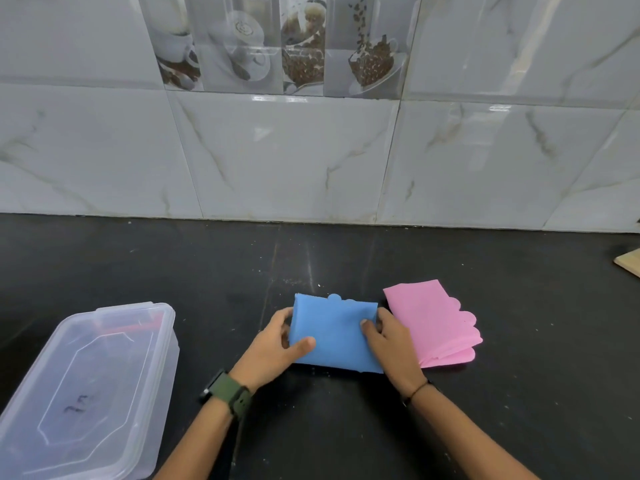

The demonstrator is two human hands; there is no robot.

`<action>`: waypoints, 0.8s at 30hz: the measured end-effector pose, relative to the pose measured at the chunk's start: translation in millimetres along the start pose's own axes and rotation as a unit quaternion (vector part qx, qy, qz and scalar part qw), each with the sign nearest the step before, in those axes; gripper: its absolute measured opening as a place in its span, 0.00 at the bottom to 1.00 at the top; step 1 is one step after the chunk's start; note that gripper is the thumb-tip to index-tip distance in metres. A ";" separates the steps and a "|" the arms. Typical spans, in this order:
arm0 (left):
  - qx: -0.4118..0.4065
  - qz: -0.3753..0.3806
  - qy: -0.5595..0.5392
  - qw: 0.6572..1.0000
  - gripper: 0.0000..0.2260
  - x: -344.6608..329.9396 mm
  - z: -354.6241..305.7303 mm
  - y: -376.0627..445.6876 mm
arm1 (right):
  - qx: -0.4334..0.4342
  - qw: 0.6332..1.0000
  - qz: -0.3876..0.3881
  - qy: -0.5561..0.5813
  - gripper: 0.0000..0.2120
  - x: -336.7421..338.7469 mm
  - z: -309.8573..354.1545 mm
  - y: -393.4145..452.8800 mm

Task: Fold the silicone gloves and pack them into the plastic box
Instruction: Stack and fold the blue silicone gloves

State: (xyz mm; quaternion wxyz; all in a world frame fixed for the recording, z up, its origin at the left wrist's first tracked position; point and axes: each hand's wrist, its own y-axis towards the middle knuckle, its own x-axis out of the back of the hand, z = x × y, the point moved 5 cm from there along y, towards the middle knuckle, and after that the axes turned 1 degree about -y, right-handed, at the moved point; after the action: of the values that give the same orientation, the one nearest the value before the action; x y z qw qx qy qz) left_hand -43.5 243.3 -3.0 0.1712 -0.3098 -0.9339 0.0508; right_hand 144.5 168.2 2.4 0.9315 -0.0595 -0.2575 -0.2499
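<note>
Folded blue glove (334,332) flat on the dark table (346,427), gripped at both ends: left hand (277,344) at its left edge, right hand (391,341) at its right, thumbs on top. Folded pink glove (436,323) just beside. Plastic box (86,393) far left, lid on.

A black stone bench (450,427), speckled and scuffed, runs up to a wall of glossy grey marble-patterned tiles (294,157). Above those tiles sits a band of decorative tiles (277,46) picturing coffee cups and beans. Soft reflections of light glint on the wall.
</note>
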 end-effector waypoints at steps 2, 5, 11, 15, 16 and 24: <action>0.010 -0.059 0.083 0.995 0.20 1.5 -3.0 14.3 | -0.029 0.999 -0.011 -0.034 0.14 -2.7 -0.9 9.3; 0.034 -0.123 0.163 0.978 0.12 0.7 -7.2 30.2 | -0.061 0.993 -0.013 -0.100 0.15 -4.5 -0.7 23.0; 0.084 -0.172 0.282 0.940 0.11 -5.4 -12.8 40.6 | -0.045 0.926 -0.070 -0.368 0.16 -16.6 15.0 29.6; 0.112 -0.183 0.366 0.905 0.17 -12.8 -19.1 42.9 | -0.022 0.893 -0.079 -0.442 0.15 -25.5 13.3 26.0; 0.123 -0.178 0.372 0.903 0.18 -13.0 -20.3 44.0 | -0.023 0.888 -0.069 -0.454 0.14 -25.3 11.1 26.0; 0.213 -0.083 -0.033 0.973 0.23 -13.6 -11.1 45.2 | -0.141 0.973 0.010 -0.184 0.24 -14.5 0.4 25.4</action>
State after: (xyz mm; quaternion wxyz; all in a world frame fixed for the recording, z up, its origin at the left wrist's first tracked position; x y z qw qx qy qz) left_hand -4.0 271.3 -5.7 0.2057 -0.1855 -0.9292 0.2446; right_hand 146.2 196.6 -4.2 0.8527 -0.2374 -0.3864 -0.2593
